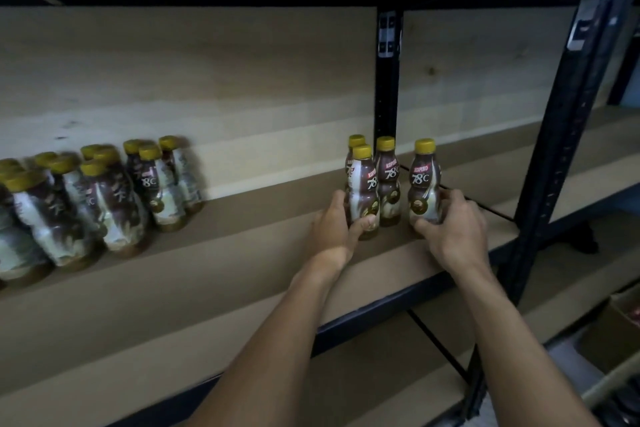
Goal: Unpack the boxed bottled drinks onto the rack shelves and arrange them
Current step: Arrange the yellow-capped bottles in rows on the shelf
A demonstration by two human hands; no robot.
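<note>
Shelf [242,253] with front-left bottle [362,184] in grasp of left hand [334,229], rightmost bottle [424,180] in grasp of right hand [453,229].

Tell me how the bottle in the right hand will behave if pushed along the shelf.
The bottle is tall for its base, with a narrow waist, so it probably tips if pushed high. Its glossy sleeve likely feels slippery.
</note>
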